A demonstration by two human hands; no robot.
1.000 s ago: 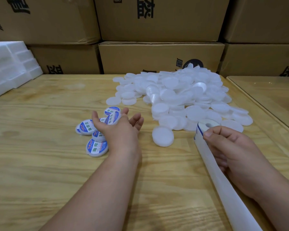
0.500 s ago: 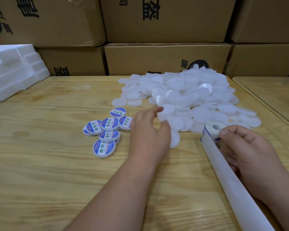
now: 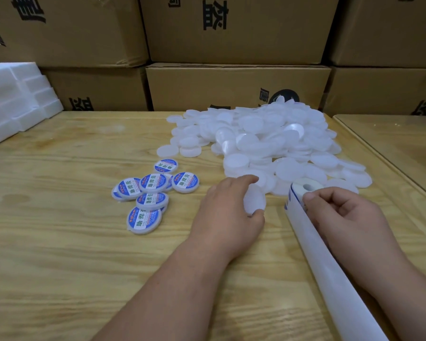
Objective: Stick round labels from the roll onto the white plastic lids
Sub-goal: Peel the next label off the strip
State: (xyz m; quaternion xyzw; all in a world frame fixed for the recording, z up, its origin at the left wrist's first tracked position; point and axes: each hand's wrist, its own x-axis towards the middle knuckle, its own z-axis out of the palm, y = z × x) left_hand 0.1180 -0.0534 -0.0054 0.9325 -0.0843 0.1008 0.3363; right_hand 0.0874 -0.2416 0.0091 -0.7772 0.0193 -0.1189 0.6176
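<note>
A large heap of plain white plastic lids [image 3: 268, 141] covers the middle and right of the wooden table [image 3: 59, 242]. My left hand [image 3: 229, 212] pinches one plain white lid [image 3: 255, 199] between fingers and thumb at the heap's near edge. My right hand [image 3: 342, 217] grips the label roll [image 3: 305, 188], its forefinger on the roll's top. A long strip of white backing paper [image 3: 330, 267] trails from the roll toward me. Several lids with blue-and-white labels [image 3: 153, 190] lie in a small cluster left of my left hand.
Stacked cardboard boxes [image 3: 231, 87] wall off the back of the table. White foam blocks [image 3: 15, 99] sit at the far left. A second tabletop [image 3: 403, 143] adjoins on the right.
My left hand left the labelled lids, crossed to the right and picked up a plain lid from the heap's edge. My right hand stayed on the roll.
</note>
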